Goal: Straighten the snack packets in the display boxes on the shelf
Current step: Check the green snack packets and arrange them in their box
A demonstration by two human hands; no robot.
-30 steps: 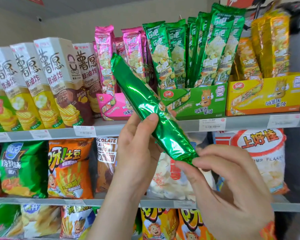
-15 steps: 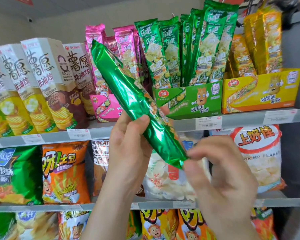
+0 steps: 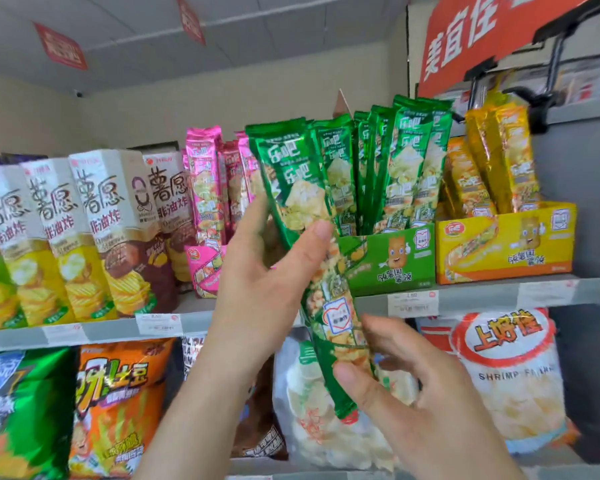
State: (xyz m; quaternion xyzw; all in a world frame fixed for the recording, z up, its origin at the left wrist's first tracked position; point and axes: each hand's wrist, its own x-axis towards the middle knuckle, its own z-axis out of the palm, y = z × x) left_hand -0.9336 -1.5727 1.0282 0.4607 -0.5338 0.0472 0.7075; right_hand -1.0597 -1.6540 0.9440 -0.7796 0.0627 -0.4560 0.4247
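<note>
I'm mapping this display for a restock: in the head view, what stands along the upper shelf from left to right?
White-and-yellow chip cartons → white-and-brown chip cartons → pink display box → green display box → yellow display box. The held green packet overlaps the pink and green boxes, so it is left out.

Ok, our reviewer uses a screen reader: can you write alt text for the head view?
Two hands hold a long green snack packet tilted before a shelf: left hand gripping its middle, right hand pinching its lower end. Behind stands a green display box of matching packets, between a pink box and a yellow box.
</note>
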